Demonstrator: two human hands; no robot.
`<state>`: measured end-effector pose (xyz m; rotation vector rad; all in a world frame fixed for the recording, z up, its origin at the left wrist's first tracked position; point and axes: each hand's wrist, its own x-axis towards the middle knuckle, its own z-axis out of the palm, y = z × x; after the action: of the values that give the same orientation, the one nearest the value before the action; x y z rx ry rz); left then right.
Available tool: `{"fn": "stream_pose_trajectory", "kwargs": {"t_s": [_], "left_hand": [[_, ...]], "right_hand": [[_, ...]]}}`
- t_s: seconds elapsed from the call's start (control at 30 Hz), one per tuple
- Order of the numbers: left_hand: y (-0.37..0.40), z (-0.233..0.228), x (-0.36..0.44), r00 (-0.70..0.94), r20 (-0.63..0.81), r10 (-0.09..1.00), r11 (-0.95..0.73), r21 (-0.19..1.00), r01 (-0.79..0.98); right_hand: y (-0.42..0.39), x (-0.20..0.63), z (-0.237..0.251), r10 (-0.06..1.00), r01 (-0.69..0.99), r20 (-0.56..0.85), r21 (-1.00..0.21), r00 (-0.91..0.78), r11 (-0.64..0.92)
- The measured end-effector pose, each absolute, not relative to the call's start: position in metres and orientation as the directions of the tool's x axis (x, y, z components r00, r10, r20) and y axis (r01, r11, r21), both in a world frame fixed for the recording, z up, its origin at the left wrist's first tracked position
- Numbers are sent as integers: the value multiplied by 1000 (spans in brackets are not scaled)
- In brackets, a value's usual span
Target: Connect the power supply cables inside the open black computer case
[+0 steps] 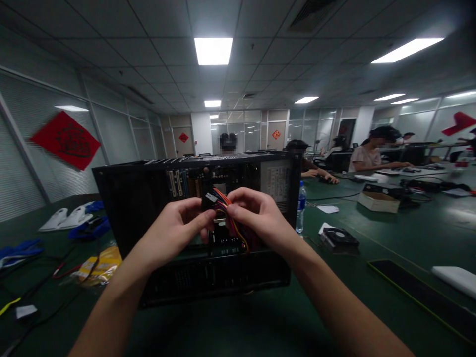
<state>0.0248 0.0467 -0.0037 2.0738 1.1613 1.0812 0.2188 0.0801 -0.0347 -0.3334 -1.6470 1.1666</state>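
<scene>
A black computer case (122,208) lies open in front of me, its inside facing me. Over its opening, my left hand (182,220) pinches the dark connector end of a power cable (211,198); a small pale label or face shows there. Close beside it, my right hand (258,210) has thumb and fingers closed on the cable's bundle of coloured wires (240,233), orange, yellow and red among them. The wires hang down into the case. Behind the hands are memory slots (175,183) and a labelled power supply (275,181). My fingers partly hide the connector.
A water bottle (301,210) stands right of the case, near a hard drive (339,239) and an open cardboard box (378,201). A keyboard-like dark strip (420,292) lies at the right. Gloves (89,228), cables and a yellow packet (100,265) lie left. Other people sit behind.
</scene>
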Motion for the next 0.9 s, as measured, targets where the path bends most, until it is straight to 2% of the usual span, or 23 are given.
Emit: {"fn": "stream_pose_trajectory", "kwargs": {"t_s": [0.07,0.2,0.57,0.9], "left_hand": [[45,-3,25,325,378,867,-489,770,410],[39,-3,28,228,422,878,-479,786,391],[44,-13,33,159,424,891,-452,813,366],[35,-10,34,355,352,866,-447,864,232]], "right_hand": [[77,218,-36,662,-280,625,-779,-414,561],[73,216,-38,612,-210,657,-738,-440,641],[69,223,-32,594,14,702,-642,-392,767],[72,227,-25,657,-147,689,-716,-306,682]]}}
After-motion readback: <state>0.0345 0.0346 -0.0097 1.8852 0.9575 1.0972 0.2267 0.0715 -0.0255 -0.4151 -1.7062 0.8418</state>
